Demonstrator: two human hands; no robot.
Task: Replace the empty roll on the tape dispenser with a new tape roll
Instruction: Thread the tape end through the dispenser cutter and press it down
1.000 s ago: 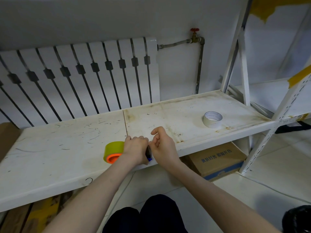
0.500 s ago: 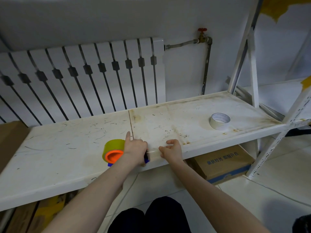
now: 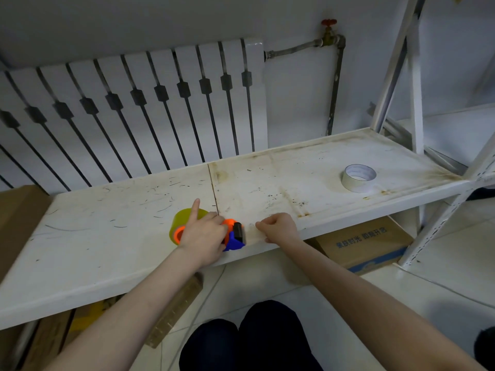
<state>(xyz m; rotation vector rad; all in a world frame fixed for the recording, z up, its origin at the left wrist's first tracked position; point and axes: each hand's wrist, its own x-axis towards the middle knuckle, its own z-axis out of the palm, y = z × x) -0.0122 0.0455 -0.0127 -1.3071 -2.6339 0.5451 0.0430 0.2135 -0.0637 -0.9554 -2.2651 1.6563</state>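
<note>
An orange and blue tape dispenser [image 3: 233,236] lies at the front edge of the white shelf [image 3: 107,236], with a yellowish tape roll [image 3: 183,219] mounted on its orange hub. My left hand [image 3: 205,234] grips the dispenser from above, index finger stretched over the roll. My right hand [image 3: 278,227] is just to the right, fingers pinched on a strip of clear tape drawn from the black roller end; the strip itself is barely visible. An empty white roll core [image 3: 358,178] lies flat on the shelf at the far right.
A white radiator [image 3: 134,111] stands behind the shelf, with a pipe and red valve [image 3: 329,22] to its right. A cardboard box [image 3: 367,243] sits on the floor under the shelf. The rack's white uprights [image 3: 415,76] rise at the right. My knees [image 3: 249,341] are below.
My right hand has moved rightward away from the dispenser, drawing tape out along the shelf edge. My left hand keeps holding the dispenser, its index finger now raised over the roll.
</note>
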